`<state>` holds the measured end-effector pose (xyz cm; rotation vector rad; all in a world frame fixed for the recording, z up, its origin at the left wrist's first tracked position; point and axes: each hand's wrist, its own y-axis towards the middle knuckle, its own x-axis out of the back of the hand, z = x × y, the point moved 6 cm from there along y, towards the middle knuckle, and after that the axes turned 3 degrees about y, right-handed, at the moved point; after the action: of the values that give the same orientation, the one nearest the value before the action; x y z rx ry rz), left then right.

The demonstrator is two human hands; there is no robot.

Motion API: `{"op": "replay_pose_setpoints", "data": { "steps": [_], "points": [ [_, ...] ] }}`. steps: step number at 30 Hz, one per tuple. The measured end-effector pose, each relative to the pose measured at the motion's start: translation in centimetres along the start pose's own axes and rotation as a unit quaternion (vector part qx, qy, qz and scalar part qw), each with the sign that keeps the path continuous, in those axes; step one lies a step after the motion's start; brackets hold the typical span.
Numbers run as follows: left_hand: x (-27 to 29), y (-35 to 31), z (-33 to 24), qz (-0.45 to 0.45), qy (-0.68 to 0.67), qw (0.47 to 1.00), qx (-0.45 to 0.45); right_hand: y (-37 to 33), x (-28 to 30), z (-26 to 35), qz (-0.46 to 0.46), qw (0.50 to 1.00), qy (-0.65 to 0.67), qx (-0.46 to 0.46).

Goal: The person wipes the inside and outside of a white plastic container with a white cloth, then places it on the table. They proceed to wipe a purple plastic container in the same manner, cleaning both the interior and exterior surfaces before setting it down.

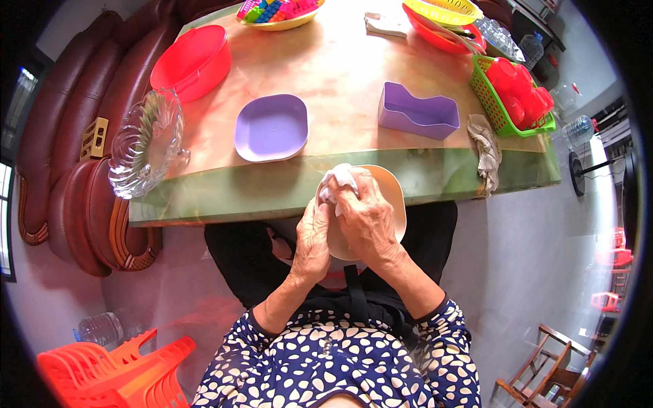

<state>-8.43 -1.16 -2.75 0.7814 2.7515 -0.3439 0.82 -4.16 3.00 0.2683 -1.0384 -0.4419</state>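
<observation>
A cream-coloured plate [389,192] with rounded corners is held over my lap, just off the table's near edge. My left hand [313,239] grips its left side, thumb along the rim. My right hand [365,212] presses a crumpled white cloth [343,178] against the plate's far left part; its fingers are closed around the cloth. Beyond the plate, on the table, lies a purple plate [272,128] with rounded corners. To its right stands a purple open box [420,115] with a wavy cut-down side.
On the table [320,75] are a red basin [192,64], a clear glass bowl [146,143], a green basket [500,109] of red cups and a striped cloth [484,146]. A brown leather sofa [78,88] stands left; red stools [115,370] are stacked lower left.
</observation>
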Motion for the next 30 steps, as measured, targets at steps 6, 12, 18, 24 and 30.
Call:
{"op": "replay_pose_setpoints", "data": {
  "steps": [6, 12, 18, 24, 30],
  "points": [
    [1.3, 0.1, 0.6, -0.04, 0.004, 0.999, -0.036, 0.3, 1.0, -1.9, -0.025, 0.973, -0.228, -0.029],
    [1.6, 0.1, 0.8, -0.038, -0.003, 0.999, -0.027, -1.5, 1.4, -3.2, 0.051, 0.992, -0.112, -0.042],
    [2.0, 0.8, 1.4, -0.059, -0.056, 0.997, -0.016, -1.6, 0.6, -0.5, 0.062, 0.997, -0.023, 0.032],
    [3.0, 0.8, 1.9, -0.075, -0.005, 0.997, -0.026, -2.8, 1.5, 0.0, 0.171, 0.98, 0.069, 0.074],
    [2.6, 0.6, 0.9, -0.08, 0.049, 0.994, -0.059, -2.0, 3.5, -2.0, 0.103, 0.989, 0.107, 0.025]
  ]
}}
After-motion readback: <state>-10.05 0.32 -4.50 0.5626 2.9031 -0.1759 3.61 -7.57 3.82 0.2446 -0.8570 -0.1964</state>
